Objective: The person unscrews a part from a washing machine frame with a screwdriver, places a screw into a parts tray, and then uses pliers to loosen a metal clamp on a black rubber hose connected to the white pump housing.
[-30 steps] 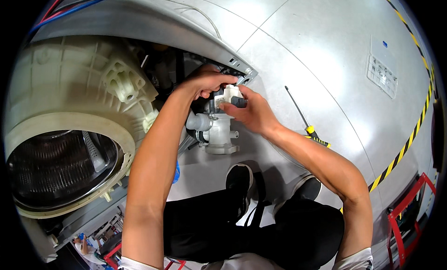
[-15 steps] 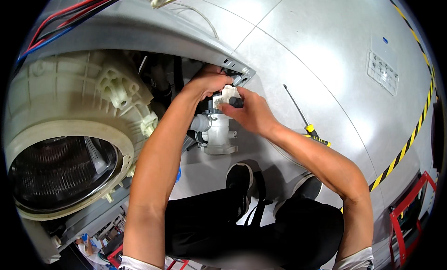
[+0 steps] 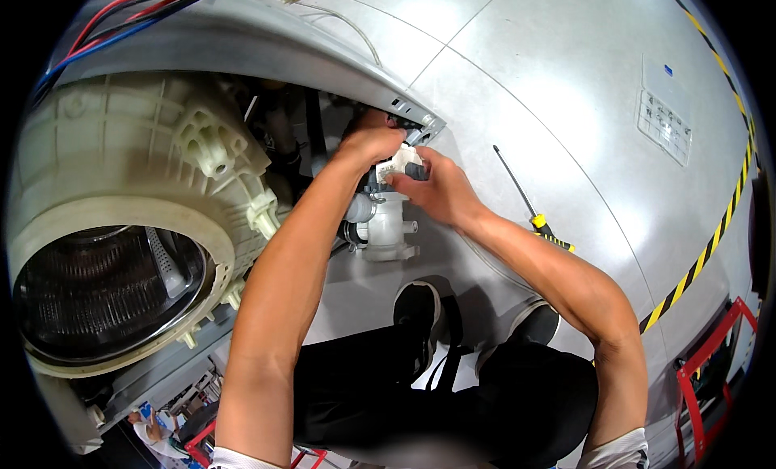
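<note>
A white plastic drain pump (image 3: 386, 236) stands just right of the opened washing machine, joined to a grey ribbed hose (image 3: 360, 209). My right hand (image 3: 443, 188) is closed round the pump's upper end, thumb in front and fingers behind, beside a dark connector block (image 3: 416, 171). Just behind it, my left hand (image 3: 377, 139) reaches in beside the corner of the grey metal frame (image 3: 423, 120). Its fingers are bent together at the top of the pump. What they pinch is hidden by the hand and the frame.
The cream outer tub (image 3: 133, 137) with its round door opening fills the left side. Red, blue and black wires (image 3: 121, 32) cross the top left. A long screwdriver (image 3: 540, 221) with a yellow-black handle lies on the floor at right. Striped tape (image 3: 715, 226) runs beyond.
The pump and both hands sit slightly farther right and up, and my left forearm has swung a little right. Both hands keep their hold at the pump's upper end.
</note>
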`<state>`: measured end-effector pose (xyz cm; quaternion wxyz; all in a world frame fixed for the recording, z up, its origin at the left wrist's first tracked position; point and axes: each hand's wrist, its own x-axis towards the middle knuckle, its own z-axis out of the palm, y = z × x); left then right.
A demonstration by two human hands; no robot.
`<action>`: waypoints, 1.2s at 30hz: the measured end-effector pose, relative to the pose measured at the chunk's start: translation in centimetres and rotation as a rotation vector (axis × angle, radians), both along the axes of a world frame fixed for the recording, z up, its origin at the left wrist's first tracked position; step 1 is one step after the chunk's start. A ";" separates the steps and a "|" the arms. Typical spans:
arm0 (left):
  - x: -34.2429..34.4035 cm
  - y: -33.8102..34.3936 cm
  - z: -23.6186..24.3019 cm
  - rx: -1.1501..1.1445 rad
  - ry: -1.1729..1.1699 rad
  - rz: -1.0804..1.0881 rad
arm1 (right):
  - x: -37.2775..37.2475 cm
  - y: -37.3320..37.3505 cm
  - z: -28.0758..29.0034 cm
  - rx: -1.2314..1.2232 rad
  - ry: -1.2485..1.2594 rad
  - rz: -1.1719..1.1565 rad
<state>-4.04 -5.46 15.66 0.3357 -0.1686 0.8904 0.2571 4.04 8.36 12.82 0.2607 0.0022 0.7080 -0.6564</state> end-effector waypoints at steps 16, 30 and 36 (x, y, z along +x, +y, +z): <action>-0.1 -0.7 -2.2 -0.138 0.102 -0.057 | -0.5 0.1 0.6 -0.028 -0.097 0.050; -1.7 0.7 2.8 0.073 -0.352 0.040 | -0.7 0.6 2.0 -0.001 -0.030 0.044; -1.7 1.1 3.6 0.106 -0.375 0.004 | -0.6 0.6 2.1 0.020 -0.050 0.037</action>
